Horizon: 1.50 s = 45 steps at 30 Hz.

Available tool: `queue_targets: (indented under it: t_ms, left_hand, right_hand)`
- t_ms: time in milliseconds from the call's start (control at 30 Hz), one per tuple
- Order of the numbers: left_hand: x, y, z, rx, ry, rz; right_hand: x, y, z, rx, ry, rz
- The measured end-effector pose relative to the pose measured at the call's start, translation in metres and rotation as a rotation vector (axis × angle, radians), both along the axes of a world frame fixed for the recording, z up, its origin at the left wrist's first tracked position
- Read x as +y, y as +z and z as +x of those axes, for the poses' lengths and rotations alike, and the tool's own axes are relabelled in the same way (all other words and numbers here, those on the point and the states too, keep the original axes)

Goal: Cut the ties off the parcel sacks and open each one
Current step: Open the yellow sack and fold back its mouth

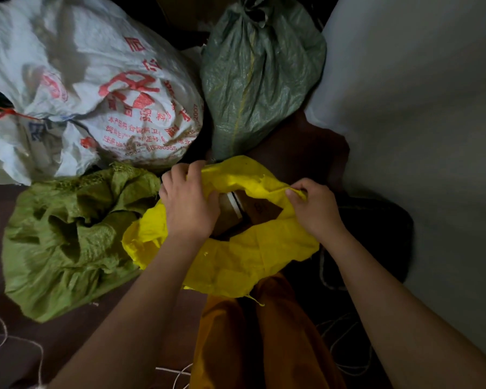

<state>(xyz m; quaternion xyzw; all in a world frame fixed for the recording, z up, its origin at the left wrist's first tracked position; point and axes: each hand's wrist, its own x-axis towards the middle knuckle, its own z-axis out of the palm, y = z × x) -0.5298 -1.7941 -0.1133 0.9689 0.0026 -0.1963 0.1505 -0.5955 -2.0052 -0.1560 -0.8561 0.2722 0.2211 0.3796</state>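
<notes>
Yellow sack (236,256) held open at mouth by both hands, centre of floor (76,327)

L hand (190,204) gripping far-left rim of mouth, fingers curled over edge; R hand (314,209) pinching right rim betw. thumb & fingers. Brown carton (237,210) visible inside opening. Light-green sack (65,242) just left, touching, mouth loose & crumpled. White sack w/ red print (96,80) behind, red tie (9,112) at neck. Dark-green sack (261,77) far centre, top knotted. Loose string (17,339) on floor near left. Pale wall (418,108) at right
</notes>
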Motion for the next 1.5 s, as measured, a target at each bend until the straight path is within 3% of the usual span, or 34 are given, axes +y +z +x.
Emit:
queue_targets:
  t_ms: [133, 333, 467, 600, 700, 900, 1167, 1500]
  left_hand:
    - [0.013, 0.014, -0.014, 0.003, 0.177, -0.023]
    - [0.021, 0.023, -0.055, 0.118, 0.590, 0.134]
    - [0.021, 0.018, -0.073, 0.334, 0.983, 0.018]
    - [0.024, 0.000, -0.087, 0.304, 1.209, -0.197]
    - [0.031, -0.015, -0.095, 0.269, 1.224, -0.278]
    - [0.039, -0.021, -0.103, 0.251, 1.097, -0.450]
    - [0.054, -0.005, -0.076, 0.324, 0.874, -0.534]
    - [0.052, 0.026, -0.042, 0.389, 0.768, -0.628]
  right_hand:
    - [0.002, 0.014, 0.020, 0.072, 0.164, -0.135]
    - [0.029, 0.030, 0.042, 0.030, 0.403, -0.147]
    - [0.060, 0.032, 0.048, -0.067, 0.553, -0.033]
    - [0.095, 0.027, 0.049, -0.130, 0.763, 0.049]
    - [0.112, 0.020, 0.048, -0.082, 0.883, -0.020]
    - [0.107, 0.014, 0.047, -0.019, 0.845, -0.025]
    - [0.088, 0.030, 0.047, 0.020, 0.382, 0.181]
    - [0.055, 0.067, 0.037, 0.088, 0.068, 0.195]
